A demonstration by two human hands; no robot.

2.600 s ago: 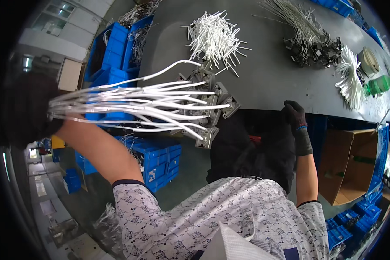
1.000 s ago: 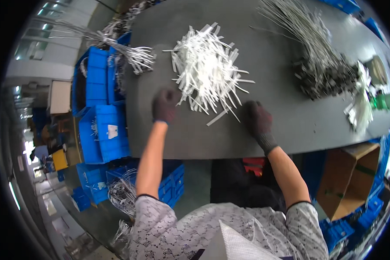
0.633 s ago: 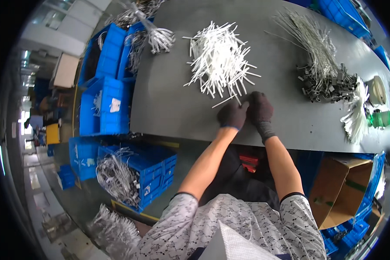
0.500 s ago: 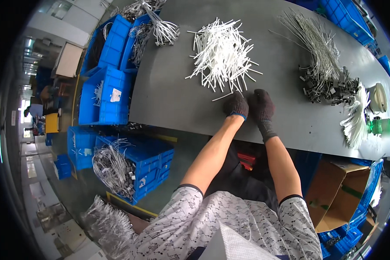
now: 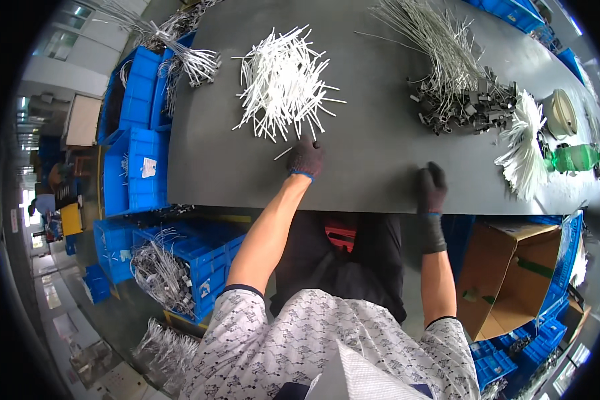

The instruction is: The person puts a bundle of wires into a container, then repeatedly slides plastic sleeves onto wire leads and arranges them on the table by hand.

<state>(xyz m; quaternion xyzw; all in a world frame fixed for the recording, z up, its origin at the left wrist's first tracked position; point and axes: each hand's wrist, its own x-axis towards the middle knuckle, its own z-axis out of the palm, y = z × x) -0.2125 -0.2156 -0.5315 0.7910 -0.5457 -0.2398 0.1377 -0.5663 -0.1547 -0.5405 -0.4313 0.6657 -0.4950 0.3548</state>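
My left hand point(image 5: 305, 159), in a dark knit glove with a blue cuff edge, is closed at the near end of a pile of short white tubes point(image 5: 283, 83). One loose white tube point(image 5: 283, 154) lies beside its left side; what the fingers hold, if anything, is hidden. Over the table's front edge, well apart from the left, is my right hand point(image 5: 432, 190) in a matching glove. Its fingers look curled and slightly blurred, and I cannot make out anything in them.
A bundle of wires with dark connectors point(image 5: 463, 103) lies at the table's right, near white strips point(image 5: 523, 147), a green bottle point(image 5: 575, 158) and a tape roll point(image 5: 562, 113). Blue crates point(image 5: 137, 170) stand left. An open cardboard box point(image 5: 507, 280) is below right.
My right hand has moved away from my left, rightward and back to the table's front edge. The left stays closed by the pile. The whole view has shifted to the right.
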